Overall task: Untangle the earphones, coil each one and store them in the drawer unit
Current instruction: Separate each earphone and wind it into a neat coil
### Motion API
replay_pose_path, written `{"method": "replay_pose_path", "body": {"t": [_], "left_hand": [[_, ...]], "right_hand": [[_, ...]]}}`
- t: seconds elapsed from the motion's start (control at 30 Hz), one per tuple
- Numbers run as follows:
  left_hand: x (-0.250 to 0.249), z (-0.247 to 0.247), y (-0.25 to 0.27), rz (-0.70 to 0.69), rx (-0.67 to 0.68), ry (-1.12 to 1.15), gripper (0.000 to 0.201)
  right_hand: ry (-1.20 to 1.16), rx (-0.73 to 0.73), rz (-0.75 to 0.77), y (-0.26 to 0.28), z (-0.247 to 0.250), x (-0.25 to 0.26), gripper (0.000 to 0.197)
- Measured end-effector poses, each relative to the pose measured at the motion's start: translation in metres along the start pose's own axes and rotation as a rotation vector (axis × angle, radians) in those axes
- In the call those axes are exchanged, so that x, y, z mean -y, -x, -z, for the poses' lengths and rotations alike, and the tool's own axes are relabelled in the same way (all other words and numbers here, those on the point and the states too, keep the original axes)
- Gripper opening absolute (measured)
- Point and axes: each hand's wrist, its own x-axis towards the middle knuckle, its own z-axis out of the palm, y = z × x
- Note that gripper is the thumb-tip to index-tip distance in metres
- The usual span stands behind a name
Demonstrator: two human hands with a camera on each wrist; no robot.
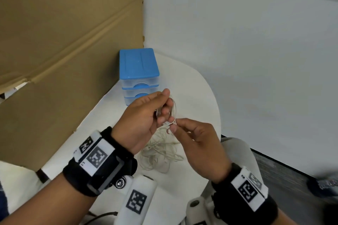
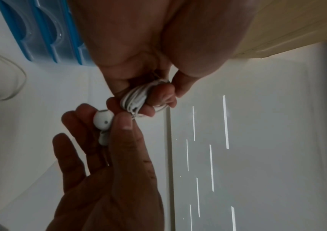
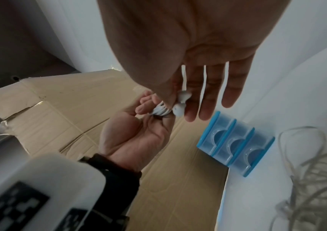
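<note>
A large sheet of brown cardboard (image 1: pixel 60 45) stood along the left side of the scene, meeting a pale wall (image 1: pixel 256 51) behind a white table (image 1: pixel 199 93). At the back of the table, close to the cardboard's edge, stood the blue drawer unit (image 1: pixel 138 75), its clear-fronted drawers all pushed in. Nearer the person, a loose tangle of pale earphone cable (image 1: pixel 161 153) lay spread on the tabletop, below and between the two raised hands. The left hand (image 1: pixel 144 120), wearing a black wrist strap with a printed marker, was held above the table in front of the drawer unit with its fingers curled around a small coil of white earphone cable (image 2: pixel 135 98); the wound loops sat bundled against the fingertips, with the thumb close beside them. The right hand (image 1: pixel 197 144), strapped the same way, met it from the right, with thumb and forefinger pinched together on the end of that same cable just beside the coil, while its other fingers stayed straight and slightly spread. Two white earbuds (image 2: pixel 103 119) lay against the right hand's fingers, touching the coil's edge. One thin loop of the held cable stood out past the left fingertips toward the drawer unit.
</note>
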Motion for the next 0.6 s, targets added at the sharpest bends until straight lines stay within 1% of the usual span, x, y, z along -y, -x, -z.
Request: {"method": "replay_pose_path", "body": {"t": [0.1,0.17,0.23,0.33,0.5,0.53,0.6], "left_hand": [[0.003,-0.001,0.000,-0.038,-0.023,-0.084,0.033],[0.002,-0.002,0.000,-0.054,-0.061,-0.099,0.033],[0.001,-0.002,-0.001,-0.059,-0.101,-0.097,0.034],[0.001,-0.002,-0.002,-0.058,-0.125,-0.111,0.038],[0.000,0.001,-0.003,-0.040,-0.126,-0.105,0.041],[-0.001,0.002,-0.004,-0.032,-0.125,-0.101,0.040],[-0.003,0.003,-0.004,-0.012,-0.124,-0.090,0.038]], "right_hand": [[-0.035,-0.101,-0.029,-0.002,-0.008,-0.006,0.017],[-0.063,-0.161,-0.051,-0.004,-0.012,-0.008,0.014],[-0.074,-0.188,-0.061,-0.006,-0.014,-0.010,0.009],[0.004,-0.186,-0.043,-0.009,-0.018,-0.010,0.006],[-0.025,-0.128,-0.030,-0.010,-0.023,-0.001,0.022],[-0.021,-0.126,-0.036,-0.009,-0.023,-0.001,0.022],[0.027,-0.161,-0.051,-0.011,-0.023,-0.004,0.015]]}}
